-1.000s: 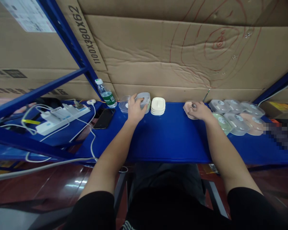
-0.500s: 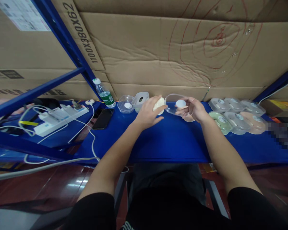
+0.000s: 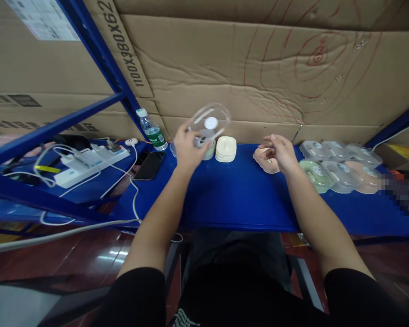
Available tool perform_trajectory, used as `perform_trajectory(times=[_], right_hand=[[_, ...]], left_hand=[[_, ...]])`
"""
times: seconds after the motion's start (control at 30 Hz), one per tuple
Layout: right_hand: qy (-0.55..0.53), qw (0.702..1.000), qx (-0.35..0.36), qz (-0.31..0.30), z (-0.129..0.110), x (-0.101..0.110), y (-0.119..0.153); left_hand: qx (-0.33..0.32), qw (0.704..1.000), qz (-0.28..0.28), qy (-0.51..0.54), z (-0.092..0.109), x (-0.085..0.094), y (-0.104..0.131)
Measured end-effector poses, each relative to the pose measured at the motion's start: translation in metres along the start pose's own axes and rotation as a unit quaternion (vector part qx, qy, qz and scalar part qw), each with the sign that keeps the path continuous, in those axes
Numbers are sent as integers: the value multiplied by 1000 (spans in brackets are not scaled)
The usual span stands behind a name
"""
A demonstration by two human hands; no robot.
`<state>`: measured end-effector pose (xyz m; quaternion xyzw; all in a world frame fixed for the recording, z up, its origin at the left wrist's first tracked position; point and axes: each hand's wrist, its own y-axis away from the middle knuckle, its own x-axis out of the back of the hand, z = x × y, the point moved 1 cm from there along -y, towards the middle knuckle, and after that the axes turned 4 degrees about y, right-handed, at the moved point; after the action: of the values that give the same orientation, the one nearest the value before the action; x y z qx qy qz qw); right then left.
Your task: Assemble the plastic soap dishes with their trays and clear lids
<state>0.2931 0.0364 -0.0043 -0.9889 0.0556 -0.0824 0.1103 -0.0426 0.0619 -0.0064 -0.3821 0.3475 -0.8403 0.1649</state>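
My left hand point(image 3: 188, 146) holds a clear plastic lid point(image 3: 221, 119) with a round white sticker, raised and tilted at the back of the blue table. Behind and below the lid is a pale container point(image 3: 209, 152), partly covered by it. A cream square stack point(image 3: 226, 149) stands just right of that container. My right hand point(image 3: 278, 150) hovers at a peach-coloured piece point(image 3: 263, 162), its fingers loosely apart with nothing seen between them. Whether it touches the piece is unclear.
Several lidded containers point(image 3: 341, 175) stand in two rows at the right. A water bottle point(image 3: 154, 135), a phone point(image 3: 150, 165) and a white power strip point(image 3: 92, 165) with cables lie left. Cardboard point(image 3: 197, 59) walls the back.
The clear lid has passed from my right hand to my left and moved left. My left hand has let go of the cream stack, which now stands on the table. My right hand has emptied.
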Motion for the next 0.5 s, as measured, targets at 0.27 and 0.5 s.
perform_trajectory(times=[0.27, 0.5], right_hand=[[-8, 999, 3, 49, 12, 7, -9], [-7, 998, 18, 57, 14, 8, -9]], left_hand=[[241, 962, 90, -88, -54, 19, -11], [279, 953, 22, -117, -48, 9, -7]])
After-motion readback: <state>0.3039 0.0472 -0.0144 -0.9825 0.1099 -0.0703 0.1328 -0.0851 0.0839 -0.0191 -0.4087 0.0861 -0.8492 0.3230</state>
